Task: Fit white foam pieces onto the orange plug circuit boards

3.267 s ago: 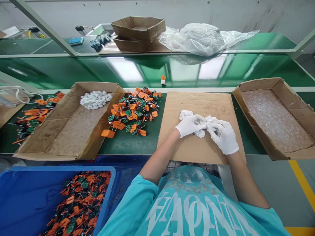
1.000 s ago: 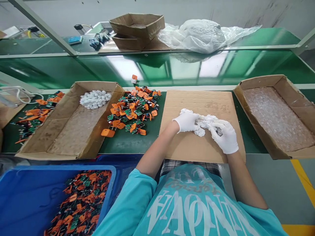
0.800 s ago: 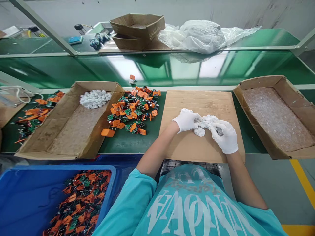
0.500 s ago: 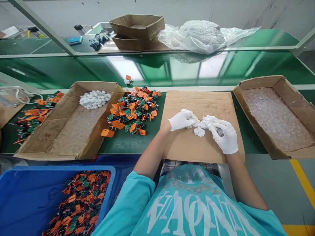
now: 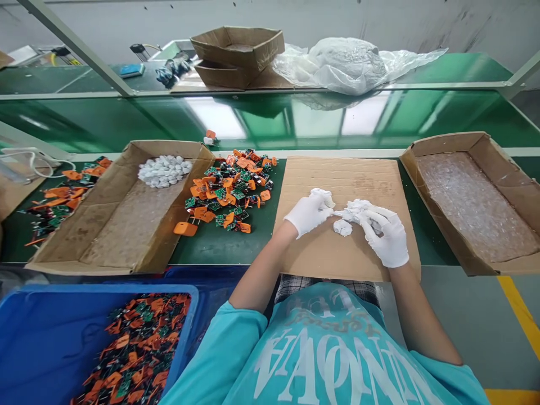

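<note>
Both my hands wear white gloves above a flat cardboard sheet [image 5: 320, 259]. My right hand [image 5: 387, 239] is closed around a soft white putty-like lump [image 5: 356, 207], which sticks out past the fingertips to the left. With its fingers pinched together, my left hand [image 5: 310, 212] is at the thin left end of this lump; the fingers partly hide what they grip. A small separate white piece [image 5: 342, 227] lies on the cardboard between the hands.
A cardboard box [image 5: 113, 225] on the left holds small white pieces [image 5: 164, 170]. Orange-and-green circuit parts [image 5: 230, 188] lie beside it; more fill a blue bin [image 5: 196, 315] below. An open cardboard box [image 5: 476, 202] stands right. Stacked boxes [image 5: 238, 50] and a plastic bag [image 5: 350, 62] occupy the shelf.
My left hand has shifted slightly left and turned, its fingers drawing away from the lump in my right hand. The right hand stays nearly in place.
</note>
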A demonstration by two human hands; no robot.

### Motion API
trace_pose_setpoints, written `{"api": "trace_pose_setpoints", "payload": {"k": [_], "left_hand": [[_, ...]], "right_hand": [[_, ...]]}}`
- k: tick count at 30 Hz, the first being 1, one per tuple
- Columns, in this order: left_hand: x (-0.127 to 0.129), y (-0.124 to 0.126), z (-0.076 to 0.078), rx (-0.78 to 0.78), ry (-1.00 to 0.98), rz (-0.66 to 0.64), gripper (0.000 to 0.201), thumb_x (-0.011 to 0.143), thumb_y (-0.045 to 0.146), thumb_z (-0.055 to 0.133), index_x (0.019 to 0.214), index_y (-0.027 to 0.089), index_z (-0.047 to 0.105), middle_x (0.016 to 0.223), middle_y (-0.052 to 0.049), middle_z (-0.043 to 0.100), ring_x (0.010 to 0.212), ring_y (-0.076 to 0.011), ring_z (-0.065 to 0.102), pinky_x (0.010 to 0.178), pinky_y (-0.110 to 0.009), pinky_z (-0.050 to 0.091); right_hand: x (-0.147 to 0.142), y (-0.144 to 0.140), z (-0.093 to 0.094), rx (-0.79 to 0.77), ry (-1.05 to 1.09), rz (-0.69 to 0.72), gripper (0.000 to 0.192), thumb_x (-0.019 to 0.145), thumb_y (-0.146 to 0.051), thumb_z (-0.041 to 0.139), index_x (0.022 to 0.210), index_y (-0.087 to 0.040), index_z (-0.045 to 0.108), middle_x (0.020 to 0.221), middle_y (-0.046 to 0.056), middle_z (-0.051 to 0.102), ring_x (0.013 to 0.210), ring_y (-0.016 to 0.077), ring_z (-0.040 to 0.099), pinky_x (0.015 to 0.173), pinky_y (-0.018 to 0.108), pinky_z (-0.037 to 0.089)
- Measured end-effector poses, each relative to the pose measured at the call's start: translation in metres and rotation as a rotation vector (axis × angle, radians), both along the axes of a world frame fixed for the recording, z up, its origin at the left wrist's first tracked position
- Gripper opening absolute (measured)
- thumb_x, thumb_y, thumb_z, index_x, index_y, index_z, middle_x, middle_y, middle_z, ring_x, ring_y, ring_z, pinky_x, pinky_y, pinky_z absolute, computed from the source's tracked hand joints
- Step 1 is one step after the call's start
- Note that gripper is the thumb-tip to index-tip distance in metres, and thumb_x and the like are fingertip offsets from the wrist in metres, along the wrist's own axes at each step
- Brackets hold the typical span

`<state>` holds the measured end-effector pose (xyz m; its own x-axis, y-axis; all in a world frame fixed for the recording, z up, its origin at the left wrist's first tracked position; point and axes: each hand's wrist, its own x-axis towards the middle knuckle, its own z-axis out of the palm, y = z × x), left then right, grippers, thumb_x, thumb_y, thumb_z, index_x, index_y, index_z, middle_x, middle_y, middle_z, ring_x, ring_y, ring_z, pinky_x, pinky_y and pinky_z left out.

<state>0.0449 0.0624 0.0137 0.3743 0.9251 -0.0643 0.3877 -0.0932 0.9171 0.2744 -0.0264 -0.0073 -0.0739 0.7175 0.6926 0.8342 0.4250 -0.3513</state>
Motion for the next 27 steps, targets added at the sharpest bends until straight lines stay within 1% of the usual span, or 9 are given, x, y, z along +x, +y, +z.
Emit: {"api": "trace_pose_setpoints", "payload": {"k": [4, 8, 11, 15, 17, 19, 22, 24, 27], "left_hand": [[-0.014, -0.018, 0.001, -0.289, -0.429, 0.092, 0.036, 0.08, 0.044, 0.072, 0.1, 0.016, 0.063, 0.105, -0.011, 0.071, 0.087, -0.0194, 0.069, 0.082, -0.037, 0.057], [-0.002, -0.043, 0.007, -0.353, -0.707, 0.032, 0.05, 0.077, 0.047, 0.075, 0.116, 0.018, 0.062, 0.126, -0.014, 0.063, 0.105, -0.023, 0.065, 0.09, -0.038, 0.056], [0.005, -0.056, 0.011, -0.379, -0.832, 0.034, 0.055, 0.079, 0.041, 0.071, 0.13, 0.024, 0.059, 0.141, -0.01, 0.053, 0.114, -0.0229, 0.06, 0.091, -0.035, 0.054], [-0.005, -0.062, 0.014, -0.535, -0.962, -0.049, 0.069, 0.076, 0.022, 0.064, 0.143, 0.026, 0.05, 0.12, -0.007, 0.065, 0.09, -0.0158, 0.063, 0.082, -0.029, 0.052], [-0.013, -0.065, 0.016, -0.628, -0.982, -0.136, 0.078, 0.072, 0.019, 0.06, 0.148, 0.027, 0.044, 0.105, -0.005, 0.069, 0.076, -0.013, 0.062, 0.077, -0.029, 0.052], [-0.02, -0.068, 0.018, -0.649, -0.947, -0.221, 0.084, 0.07, 0.021, 0.06, 0.151, 0.028, 0.039, 0.105, -0.005, 0.069, 0.078, -0.0144, 0.064, 0.081, -0.032, 0.053], [-0.03, -0.074, 0.018, -0.491, -0.719, -0.23, 0.083, 0.073, 0.025, 0.065, 0.151, 0.03, 0.038, 0.123, -0.008, 0.066, 0.1, -0.0204, 0.067, 0.092, -0.037, 0.053], [-0.042, -0.076, 0.015, -0.235, -0.45, -0.049, 0.067, 0.082, 0.027, 0.061, 0.147, 0.03, 0.046, 0.128, -0.008, 0.065, 0.107, -0.0211, 0.066, 0.094, -0.036, 0.052], [-0.078, -0.074, 0.008, 0.242, 0.062, 0.337, 0.043, 0.091, 0.026, 0.052, 0.133, 0.029, 0.061, 0.123, -0.006, 0.068, 0.112, -0.0221, 0.062, 0.101, -0.039, 0.048]], "right_hand": [[-0.017, -0.004, 0.014, 0.054, 0.136, 0.072, 0.036, 0.092, -0.014, 0.058, 0.125, -0.028, 0.062, 0.121, 0.006, 0.068, 0.113, 0.022, 0.065, 0.095, 0.039, 0.056], [-0.05, 0.001, 0.026, -0.091, 0.165, 0.209, 0.034, 0.095, -0.02, 0.055, 0.128, -0.027, 0.062, 0.11, 0.003, 0.073, 0.111, 0.023, 0.066, 0.102, 0.043, 0.051], [-0.072, 0.006, 0.029, -0.071, 0.038, 0.274, 0.03, 0.096, -0.023, 0.055, 0.123, -0.022, 0.065, 0.117, 0.007, 0.071, 0.115, 0.024, 0.064, 0.103, 0.043, 0.049], [-0.08, 0.008, 0.026, -0.041, -0.055, 0.28, 0.032, 0.092, -0.032, 0.063, 0.121, -0.02, 0.066, 0.126, 0.01, 0.068, 0.124, 0.0268, 0.059, 0.106, 0.045, 0.046], [-0.078, 0.006, 0.025, -0.073, -0.077, 0.306, 0.028, 0.09, -0.035, 0.066, 0.114, -0.022, 0.068, 0.122, 0.009, 0.07, 0.119, 0.0268, 0.062, 0.104, 0.045, 0.047], [-0.075, 0.004, 0.023, -0.108, -0.027, 0.369, 0.022, 0.09, -0.034, 0.065, 0.109, -0.023, 0.069, 0.113, 0.007, 0.073, 0.11, 0.025, 0.066, 0.099, 0.044, 0.051], [-0.069, 0.0, 0.018, -0.215, 0.208, 0.335, 0.016, 0.093, -0.031, 0.06, 0.104, -0.023, 0.069, 0.1, 0.007, 0.075, 0.096, 0.0225, 0.07, 0.091, 0.042, 0.056], [-0.066, -0.001, 0.013, -0.281, 0.411, 0.266, 0.016, 0.096, -0.031, 0.056, 0.099, -0.022, 0.069, 0.09, 0.006, 0.074, 0.083, 0.0206, 0.071, 0.087, 0.043, 0.058], [-0.063, 0.001, 0.005, -0.352, 0.685, 0.299, 0.019, 0.097, -0.033, 0.054, 0.109, -0.023, 0.065, 0.081, 0.003, 0.07, 0.06, 0.0148, 0.065, 0.074, 0.042, 0.062]]}}
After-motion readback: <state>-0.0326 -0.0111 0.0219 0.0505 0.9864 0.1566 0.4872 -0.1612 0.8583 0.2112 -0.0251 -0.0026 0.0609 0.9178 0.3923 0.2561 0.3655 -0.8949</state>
